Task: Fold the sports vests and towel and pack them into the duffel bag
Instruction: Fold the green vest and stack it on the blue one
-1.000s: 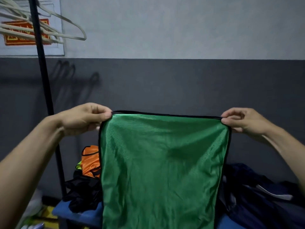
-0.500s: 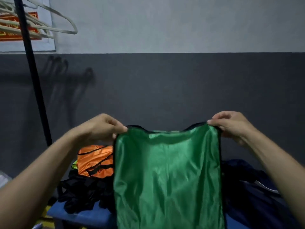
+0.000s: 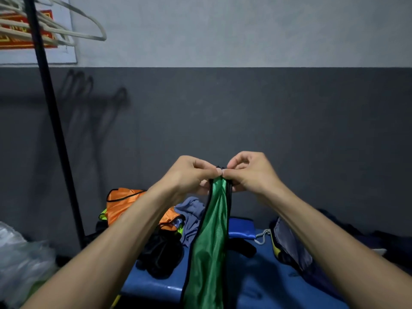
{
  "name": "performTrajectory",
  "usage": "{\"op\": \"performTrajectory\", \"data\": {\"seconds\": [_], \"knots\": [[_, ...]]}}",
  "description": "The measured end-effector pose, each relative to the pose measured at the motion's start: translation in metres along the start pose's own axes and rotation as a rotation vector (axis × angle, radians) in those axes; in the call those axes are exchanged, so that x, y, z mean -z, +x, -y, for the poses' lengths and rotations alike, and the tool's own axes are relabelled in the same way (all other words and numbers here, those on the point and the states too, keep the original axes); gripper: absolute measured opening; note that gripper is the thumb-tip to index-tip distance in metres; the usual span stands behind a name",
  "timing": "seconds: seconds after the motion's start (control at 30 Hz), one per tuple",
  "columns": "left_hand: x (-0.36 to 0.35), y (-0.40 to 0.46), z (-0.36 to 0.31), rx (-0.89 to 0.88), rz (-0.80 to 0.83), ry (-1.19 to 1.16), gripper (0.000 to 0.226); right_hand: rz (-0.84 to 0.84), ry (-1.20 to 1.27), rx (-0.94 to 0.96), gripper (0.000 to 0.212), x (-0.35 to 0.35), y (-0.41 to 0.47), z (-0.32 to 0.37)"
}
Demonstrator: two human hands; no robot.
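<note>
A green sports vest (image 3: 209,246) with black trim hangs folded lengthwise into a narrow strip in front of me. My left hand (image 3: 191,172) and my right hand (image 3: 249,170) meet at its top edge, and each pinches a top corner there. An orange vest (image 3: 120,204) lies crumpled on the blue surface (image 3: 151,286) to the left, with a yellow-green one (image 3: 103,217) under it. A grey-blue cloth (image 3: 191,210) lies behind the green vest. At the right sits a dark duffel bag (image 3: 294,246), partly hidden by my right forearm.
A black pole (image 3: 55,130) of a clothes rack stands at the left, with white hangers (image 3: 66,30) at its top. Black garments (image 3: 160,255) lie heaped on the blue surface. Clear plastic bags (image 3: 20,259) sit at the lower left. A grey wall is close behind.
My hands have come together from wide apart, so the green vest, spread flat a second ago, now hangs doubled lengthwise. The view has tipped down a little.
</note>
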State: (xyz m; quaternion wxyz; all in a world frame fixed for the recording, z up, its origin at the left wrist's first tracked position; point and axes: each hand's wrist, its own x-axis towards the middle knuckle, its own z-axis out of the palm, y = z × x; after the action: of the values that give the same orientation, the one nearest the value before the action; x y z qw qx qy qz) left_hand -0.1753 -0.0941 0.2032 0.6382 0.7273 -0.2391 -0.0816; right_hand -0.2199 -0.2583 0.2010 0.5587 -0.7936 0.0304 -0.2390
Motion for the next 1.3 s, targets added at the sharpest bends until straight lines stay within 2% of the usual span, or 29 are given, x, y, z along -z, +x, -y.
{"op": "performTrajectory", "data": {"seconds": [0.2, 0.3, 0.4, 0.5, 0.63, 0.7, 0.8, 0.87, 0.97, 1.07, 1.2, 1.3], "knots": [[-0.001, 0.002, -0.001, -0.065, -0.089, 0.223, 0.012, -0.002, 0.016, -0.016, 0.014, -0.002, 0.0, 0.009], [0.0, 0.001, -0.003, -0.034, -0.046, 0.228, 0.014, 0.052, -0.002, -0.036, 0.011, -0.003, -0.001, 0.014], [-0.001, -0.002, -0.009, 0.016, 0.04, 0.08, 0.023, 0.06, -0.185, 0.031, 0.019, -0.001, -0.004, 0.016], [-0.001, -0.006, -0.011, 0.077, 0.136, -0.168, 0.033, 0.016, -0.482, 0.217, 0.026, 0.002, -0.007, 0.017], [0.01, -0.014, 0.002, 0.064, 0.266, -0.251, 0.044, 0.049, -0.494, 0.283, 0.017, 0.017, -0.004, 0.01], [0.02, -0.016, 0.015, -0.063, 0.161, -0.116, 0.04, 0.035, -0.489, 0.314, 0.019, 0.032, 0.0, 0.007], [0.035, -0.019, 0.032, -0.406, -0.165, 0.313, 0.018, 0.174, -0.403, 0.369, 0.023, 0.06, 0.004, 0.009], [0.036, -0.023, 0.036, -0.553, -0.171, 0.431, 0.017, 0.284, -0.355, 0.388, 0.024, 0.072, 0.005, 0.013], [0.026, -0.028, 0.037, -0.688, -0.098, 0.565, 0.024, 0.35, -0.353, 0.424, 0.026, 0.076, 0.007, 0.017], [0.012, -0.028, 0.042, -0.737, -0.088, 0.663, 0.031, 0.374, -0.365, 0.451, 0.027, 0.073, 0.007, 0.019], [0.004, -0.025, 0.045, -0.627, -0.169, 0.634, 0.029, 0.398, -0.425, 0.482, 0.027, 0.071, 0.005, 0.02], [-0.003, -0.025, 0.042, -0.468, -0.029, 0.517, 0.027, 0.396, -0.464, 0.502, 0.027, 0.066, 0.004, 0.018]]}}
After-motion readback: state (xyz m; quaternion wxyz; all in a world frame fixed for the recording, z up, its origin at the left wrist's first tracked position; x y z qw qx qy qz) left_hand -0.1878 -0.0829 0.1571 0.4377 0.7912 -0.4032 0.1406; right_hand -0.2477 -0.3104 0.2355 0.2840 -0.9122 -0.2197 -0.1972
